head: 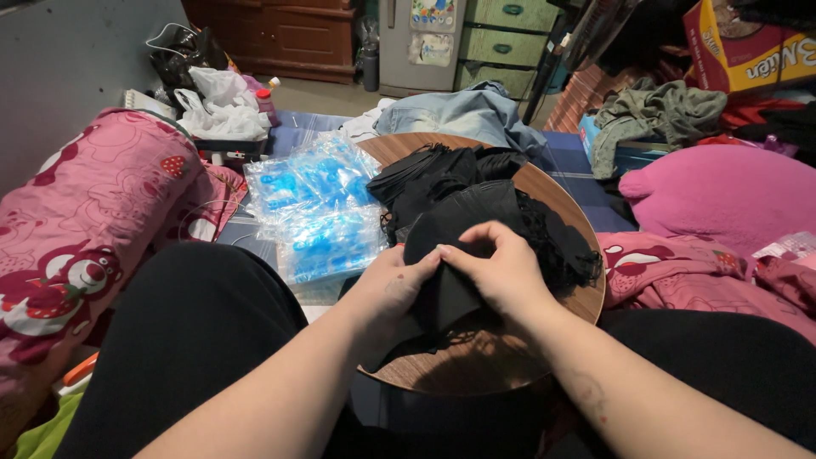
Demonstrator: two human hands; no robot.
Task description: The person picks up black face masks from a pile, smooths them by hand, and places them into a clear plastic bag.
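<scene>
— What's in the hands, from where you stand?

— A flat black fabric piece [449, 293], thin and pointed at its lower end. The left hand [393, 293] grips it from the left edge, fingers curled under, thumb on top. The right hand [501, 272] pinches its upper edge, fingertips [463, 248] bent down onto the cloth. So both are clenched on the same piece, which sits right between them, low over the near part of the round wooden table [476, 361].

— And the legs?

— Black trousers [195, 331] either side of the table, knees spread.

— What lies behind the hands?

— A heap of black fabric pieces with stringy loops [484, 200], piled on the table and touching the held piece at its top. Just left of the table, a stack of clear plastic bags with blue contents [319, 208].

— Further off?

— A pink blanket with a bear print [93, 221] at the left, a pink cushion [722, 191] at the right, a crumpled light blue denim garment [463, 110] beyond the table. White plastic bags [223, 106] near the wall, and green drawers [510, 38] at the back.
</scene>
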